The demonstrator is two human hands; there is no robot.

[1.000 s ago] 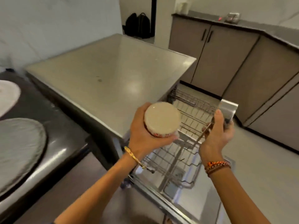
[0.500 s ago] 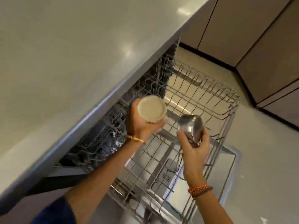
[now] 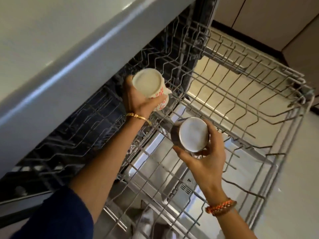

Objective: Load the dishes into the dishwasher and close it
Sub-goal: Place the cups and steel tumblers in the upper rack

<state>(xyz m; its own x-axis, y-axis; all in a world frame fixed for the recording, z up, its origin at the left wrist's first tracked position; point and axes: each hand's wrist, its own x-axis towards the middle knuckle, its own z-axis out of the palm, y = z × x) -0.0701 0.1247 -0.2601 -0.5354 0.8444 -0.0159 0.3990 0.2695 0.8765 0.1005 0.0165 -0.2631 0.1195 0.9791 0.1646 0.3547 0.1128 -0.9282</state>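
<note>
My left hand (image 3: 136, 99) grips a white mug (image 3: 149, 87) with a red pattern, turned upside down, its base facing me. It hovers over the inner left part of the pulled-out upper wire rack (image 3: 250, 94). My right hand (image 3: 205, 157) holds a steel cup (image 3: 191, 134), also bottom up, just above the rack's middle tines. Below the rack lies the open dishwasher door (image 3: 172, 171), shiny steel.
A grey countertop (image 3: 60, 40) overhangs the dishwasher on the left. The dark dishwasher interior (image 3: 86, 131) holds another wire rack. Beige cabinets (image 3: 269, 19) stand at the top right above a pale floor (image 3: 298, 169).
My view has dropped closer to the rack. Both hands have lowered toward the rack, and the steel cup is now turned bottom up over the tines.
</note>
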